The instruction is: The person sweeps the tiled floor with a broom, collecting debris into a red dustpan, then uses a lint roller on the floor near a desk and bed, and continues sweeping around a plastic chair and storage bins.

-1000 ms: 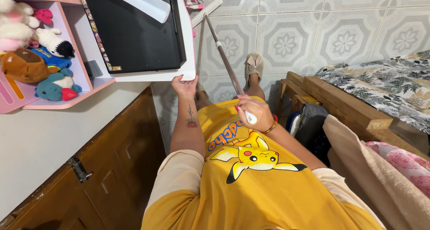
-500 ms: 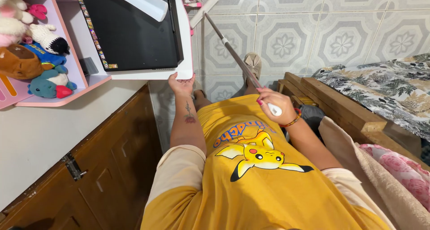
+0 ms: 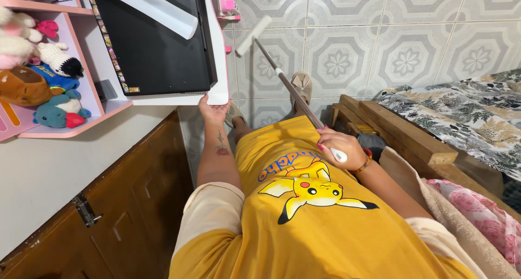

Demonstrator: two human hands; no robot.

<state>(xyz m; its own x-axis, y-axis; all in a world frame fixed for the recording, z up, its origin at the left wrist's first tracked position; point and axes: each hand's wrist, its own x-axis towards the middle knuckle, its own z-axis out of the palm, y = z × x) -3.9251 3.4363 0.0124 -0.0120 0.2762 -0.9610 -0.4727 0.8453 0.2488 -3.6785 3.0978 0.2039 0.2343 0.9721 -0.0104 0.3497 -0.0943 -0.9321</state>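
Through the head camera I saw my left hand [image 3: 213,108] gripping the lower corner of the white desk panel [image 3: 217,67], with the fingers curled under its edge and the thumb on the side. My right hand [image 3: 341,148] was closed around the white end of a long mop handle [image 3: 296,97], in front of my yellow shirt [image 3: 315,214]. The handle went up and away from me at a slant, and its white head [image 3: 253,36] was over the patterned floor tiles [image 3: 407,40], just beside the desk panel. A black monitor [image 3: 157,45] sat inside the desk frame, and a pale tube [image 3: 154,10] lay across it. On the pink shelf [image 3: 81,121] at the left I counted about 4 soft toys [image 3: 38,78] pressed close together. A wooden cabinet [image 3: 108,214] stood under the grey counter [image 3: 49,170]. At the right there was a wooden bed frame [image 3: 412,140] with a leaf-print blanket [image 3: 467,116].
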